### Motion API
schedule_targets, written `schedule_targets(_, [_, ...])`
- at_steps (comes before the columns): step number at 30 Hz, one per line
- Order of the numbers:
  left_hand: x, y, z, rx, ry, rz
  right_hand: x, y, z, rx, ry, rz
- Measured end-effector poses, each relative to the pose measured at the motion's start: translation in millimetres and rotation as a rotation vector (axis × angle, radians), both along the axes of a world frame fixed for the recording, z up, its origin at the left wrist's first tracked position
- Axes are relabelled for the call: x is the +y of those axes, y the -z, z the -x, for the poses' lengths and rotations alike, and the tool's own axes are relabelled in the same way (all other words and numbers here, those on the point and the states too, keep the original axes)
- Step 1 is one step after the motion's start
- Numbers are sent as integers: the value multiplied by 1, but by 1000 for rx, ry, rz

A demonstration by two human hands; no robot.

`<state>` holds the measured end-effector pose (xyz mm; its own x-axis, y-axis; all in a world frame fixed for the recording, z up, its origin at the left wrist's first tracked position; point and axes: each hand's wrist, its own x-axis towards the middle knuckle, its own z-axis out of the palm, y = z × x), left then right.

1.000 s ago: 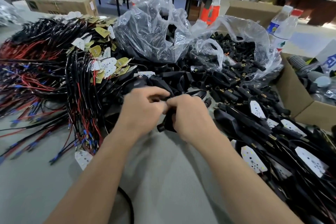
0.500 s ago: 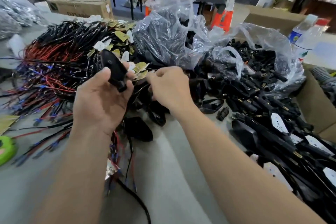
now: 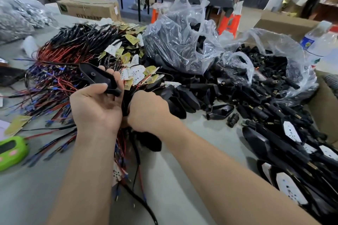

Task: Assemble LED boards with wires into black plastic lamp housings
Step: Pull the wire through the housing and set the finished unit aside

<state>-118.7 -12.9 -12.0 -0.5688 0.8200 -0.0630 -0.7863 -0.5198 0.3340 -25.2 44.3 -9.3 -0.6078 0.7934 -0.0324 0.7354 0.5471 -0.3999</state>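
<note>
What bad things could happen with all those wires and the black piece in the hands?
The wire bundle gripped by the right hand trails into the wire pile, so pulling might snag or tangle it. The black housing sits loosely in the left hand and could slip.

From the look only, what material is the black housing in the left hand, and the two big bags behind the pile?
The black pointed lamp housing in the left hand looks like moulded plastic: matte, smooth, with one small round hole. The two large clear bags look like thin plastic film: crinkled, glossy, with their dark contents showing through. The right hand grips a bundle of black wires, apparently glossy plastic-sheathed.
</note>
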Motion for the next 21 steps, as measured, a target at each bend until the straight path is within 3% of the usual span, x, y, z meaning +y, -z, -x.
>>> schedule_targets(4, [-2, 0, 2, 14, -1, 5, -2, -2, -6, 149, 108, 131])
schedule_targets(10, [8, -1, -17, 244, 166, 137, 32, -47, -74, 762, 217, 485])
schedule_targets(16, [20, -1, -82, 771, 637, 247, 41, -73, -157, 1056, 221, 465])
schedule_targets(21, [20, 7, -110, 754, 916, 168, 27, -40, -190, 1165, 315, 428])
